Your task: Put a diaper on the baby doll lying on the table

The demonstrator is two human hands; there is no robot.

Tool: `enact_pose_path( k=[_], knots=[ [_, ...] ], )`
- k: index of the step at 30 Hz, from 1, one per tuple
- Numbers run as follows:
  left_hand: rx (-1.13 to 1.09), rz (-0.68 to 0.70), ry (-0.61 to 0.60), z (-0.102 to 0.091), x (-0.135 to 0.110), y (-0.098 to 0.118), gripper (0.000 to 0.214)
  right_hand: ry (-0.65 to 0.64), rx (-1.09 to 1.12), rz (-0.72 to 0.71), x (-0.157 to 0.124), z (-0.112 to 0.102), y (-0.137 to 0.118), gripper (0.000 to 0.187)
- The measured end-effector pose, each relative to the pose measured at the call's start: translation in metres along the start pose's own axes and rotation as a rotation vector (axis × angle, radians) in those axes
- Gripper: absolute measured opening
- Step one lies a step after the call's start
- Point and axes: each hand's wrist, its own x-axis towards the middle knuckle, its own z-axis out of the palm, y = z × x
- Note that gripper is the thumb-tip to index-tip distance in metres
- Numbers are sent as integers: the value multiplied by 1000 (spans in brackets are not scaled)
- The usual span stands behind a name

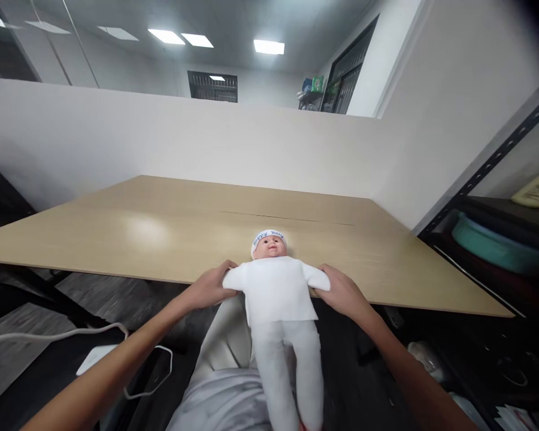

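A baby doll (278,290) lies face up at the table's front edge, its head on the tabletop and its legs hanging down over my lap. It wears a white top, pale grey-white trousers and a white cap (268,235) lettered "Happy Baby". My left hand (214,286) is closed around the end of the doll's sleeve on the left side of the view. On the other side, my right hand (340,290) grips the opposite sleeve end. Both of the doll's arms are stretched out sideways. My fingertips are partly hidden under the sleeves.
The wooden table (184,233) reaches back to a white half wall (251,143) with glass above. A metal shelf with a teal basin (498,242) stands at right. At lower left, a white cable (58,336) and a white box-shaped device (96,357) lie beside my arm.
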Motion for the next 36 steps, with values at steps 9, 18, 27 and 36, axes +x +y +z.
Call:
enact_pose_path(
  k=[9, 18, 27, 36],
  knots=[
    [290, 90, 162, -15, 60, -47, 55, 117, 10, -70, 30, 36, 44, 37],
    [447, 226, 174, -44, 173, -104, 58, 115, 16, -146, 159, 60, 72, 42],
    [440, 227, 216, -67, 282, -142, 60, 121, 72, -166, 272, 72, 102, 44],
    [390, 219, 501, -72, 343, -164, 67, 293, -26, -186, 353, 85, 131, 50]
  ],
)
